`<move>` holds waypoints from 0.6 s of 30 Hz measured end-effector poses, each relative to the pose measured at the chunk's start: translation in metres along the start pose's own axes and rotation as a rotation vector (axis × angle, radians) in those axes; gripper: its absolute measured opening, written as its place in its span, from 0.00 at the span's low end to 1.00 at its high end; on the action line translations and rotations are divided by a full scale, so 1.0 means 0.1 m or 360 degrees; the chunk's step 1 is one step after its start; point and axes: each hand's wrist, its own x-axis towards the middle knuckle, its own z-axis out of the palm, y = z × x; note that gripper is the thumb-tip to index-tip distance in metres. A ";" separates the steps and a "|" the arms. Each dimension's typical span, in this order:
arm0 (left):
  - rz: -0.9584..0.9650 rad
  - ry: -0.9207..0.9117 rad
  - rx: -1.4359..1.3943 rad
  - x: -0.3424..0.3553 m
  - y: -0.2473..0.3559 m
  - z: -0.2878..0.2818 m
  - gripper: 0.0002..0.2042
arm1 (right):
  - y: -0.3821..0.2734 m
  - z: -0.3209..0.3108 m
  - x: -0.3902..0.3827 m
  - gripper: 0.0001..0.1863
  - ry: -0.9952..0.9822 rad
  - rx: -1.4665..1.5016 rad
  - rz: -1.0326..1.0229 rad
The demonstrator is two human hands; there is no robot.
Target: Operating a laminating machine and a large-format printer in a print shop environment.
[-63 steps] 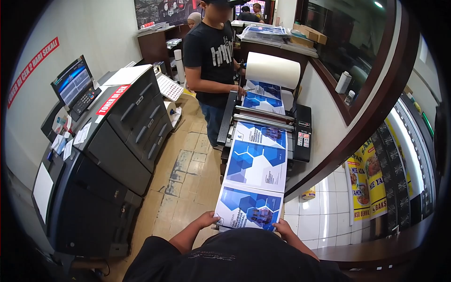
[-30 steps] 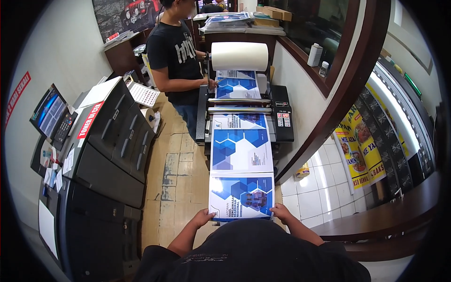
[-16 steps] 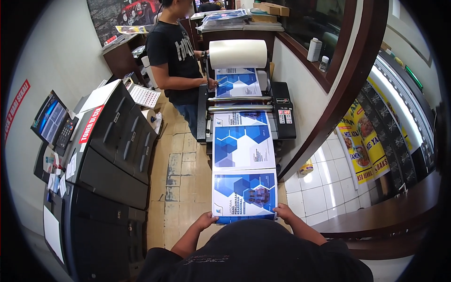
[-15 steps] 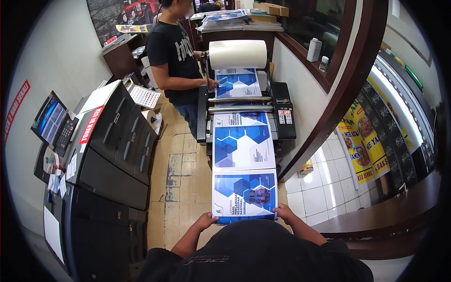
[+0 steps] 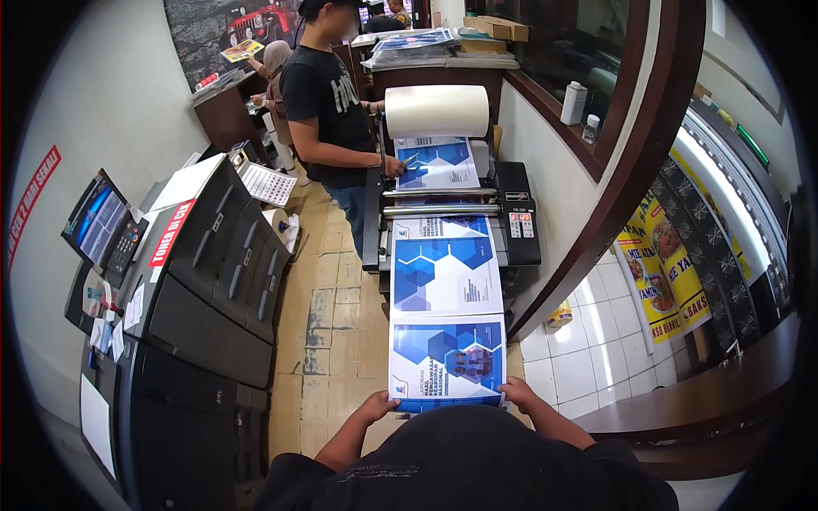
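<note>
A long strip of joined blue-and-white printed sheets [image 5: 446, 281] runs toward me out of a black roll laminator [image 5: 516, 204]. At its near end, my left hand [image 5: 377, 407] pinches the left corner. My right hand [image 5: 520, 393] grips the right corner, so the strip's end spans between them close to my body. Beyond the metal rollers [image 5: 440, 204], another printed sheet [image 5: 436, 166] lies under a large roll of whitish film [image 5: 437, 111]. A co-worker stands left of the laminator, with one hand [image 5: 394, 166] over that sheet, holding something small and thin.
Large dark printers [image 5: 213, 272] with a screen [image 5: 102, 213] line the left. A wall with a dark wooden frame [image 5: 588, 196] closes in at right, and a wide-format printer with yellow banners [image 5: 665, 264] stands beyond it. Stacked prints [image 5: 417, 43] lie on the far counter.
My view has shifted slightly; my hands keep their hold on the strip's end. The co-worker's hand has moved right over the sheet. Another person with a yellow print now shows at back left.
</note>
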 end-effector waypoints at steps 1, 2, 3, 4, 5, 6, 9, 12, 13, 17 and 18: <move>-0.0005 0.0002 0.0000 -0.01 -0.01 0.00 0.15 | -0.03 0.01 -0.01 0.12 -0.0004 -0.0003 -0.0005; -0.0003 0.0008 -0.0001 -0.01 -0.02 0.00 0.15 | -0.05 0.01 -0.02 0.12 -0.0026 0.0024 -0.0006; 0.0000 0.0020 0.0001 -0.01 -0.03 -0.01 0.15 | -0.07 0.02 -0.02 0.12 -0.0047 0.0052 -0.0005; 0.0003 0.0026 0.0004 0.00 -0.03 -0.01 0.15 | -0.07 0.01 -0.01 0.12 -0.0047 0.0051 -0.0008; 0.0005 0.0027 0.0003 0.00 -0.03 -0.01 0.15 | -0.07 0.01 0.00 0.12 -0.0044 0.0038 -0.0001; 0.0012 0.0031 -0.0001 0.00 -0.03 -0.01 0.15 | -0.07 0.00 0.01 0.12 -0.0041 0.0026 0.0005; 0.0012 0.0028 -0.0017 -0.04 0.03 0.01 0.14 | -0.06 -0.01 0.04 0.12 -0.0013 -0.0051 -0.0017; -0.0007 0.0028 -0.0019 -0.09 0.07 0.03 0.14 | -0.20 0.01 -0.06 0.13 -0.0010 -0.0091 -0.0011; -0.0015 0.0032 -0.0014 -0.09 0.08 0.03 0.13 | -0.18 0.00 -0.03 0.13 -0.0009 -0.0092 -0.0013; -0.0022 0.0043 -0.0031 -0.16 0.07 0.06 0.13 | -0.09 -0.03 0.02 0.13 -0.0025 -0.0108 -0.0028; -0.0031 0.0042 -0.0021 -0.18 0.06 0.07 0.13 | -0.06 -0.03 0.01 0.13 -0.0026 -0.0093 -0.0034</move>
